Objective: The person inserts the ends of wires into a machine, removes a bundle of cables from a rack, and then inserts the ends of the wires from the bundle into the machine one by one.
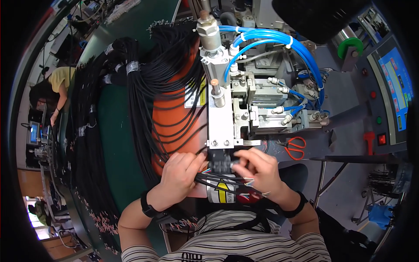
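My left hand (178,172) is closed on several thin black cables (214,178), just left of a black segmented chain track (221,162) under the machine's front plate. Those cables run to the right, ending in stripped tips with small coloured wires (248,181). On the track's other side, my right hand (261,169) has its thumb and fingers curled together, partly smeared by motion. What its fingertips hold is too small and blurred to make out. Below the track sits a round-fronted part bearing a yellow arrow label (223,192).
A pneumatic machine (221,122) with blue air hoses (301,50) rises beyond my hands. Bundled black cables (135,87) lie across the orange surface (174,115) at left. Red-handled scissors (296,147) and a touchscreen panel (395,87) are at right. Another person (61,83) works far left.
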A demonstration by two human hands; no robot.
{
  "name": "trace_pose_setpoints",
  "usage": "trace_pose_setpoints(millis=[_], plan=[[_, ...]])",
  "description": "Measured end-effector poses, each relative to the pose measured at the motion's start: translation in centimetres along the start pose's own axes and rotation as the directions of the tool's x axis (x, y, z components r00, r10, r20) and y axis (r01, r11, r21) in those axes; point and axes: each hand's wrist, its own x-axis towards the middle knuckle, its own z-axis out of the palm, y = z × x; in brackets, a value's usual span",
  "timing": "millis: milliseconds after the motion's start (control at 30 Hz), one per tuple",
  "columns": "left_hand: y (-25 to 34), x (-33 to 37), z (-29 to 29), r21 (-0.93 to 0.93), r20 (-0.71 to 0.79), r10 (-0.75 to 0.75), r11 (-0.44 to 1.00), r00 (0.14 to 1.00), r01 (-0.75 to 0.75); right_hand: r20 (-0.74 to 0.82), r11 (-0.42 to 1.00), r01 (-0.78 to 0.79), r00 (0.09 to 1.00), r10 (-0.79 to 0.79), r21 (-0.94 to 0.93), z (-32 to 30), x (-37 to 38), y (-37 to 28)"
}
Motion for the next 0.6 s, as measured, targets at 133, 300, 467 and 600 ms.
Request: trace_pose_setpoints(millis=[133, 300, 467, 600], plan=[[0.0, 0.6, 0.6, -0.180, -0.045, -0.008, 0.984, 0.999, -0.001, 0.099, 0.953, 0.153, 0.978, -0.185, 0.261, 0.5, 1.1, -1.1], [-0.6, 0.7, 0.3, -0.336, -0.048, 0.054, 0.940, 0.997, -0.067, -0.056, 0.884, 0.407, 0.912, -0.406, 0.231, 2.1, 1.0, 0.6], [-0.7, 0.0, -1.2, -0.314, 0.041, 0.084, 0.947, 0.996, -0.067, 0.192, 0.492, -0.375, 0.904, 0.382, 0.786, 0.5, -1.3, 0.2], [1.2, 0.9, -1.2, -0.335, 0.070, 0.111, 0.939, 0.991, -0.081, 0.180, 0.679, -0.297, 0.954, 0.239, 0.671, 1.7, -1.8, 0.4]])
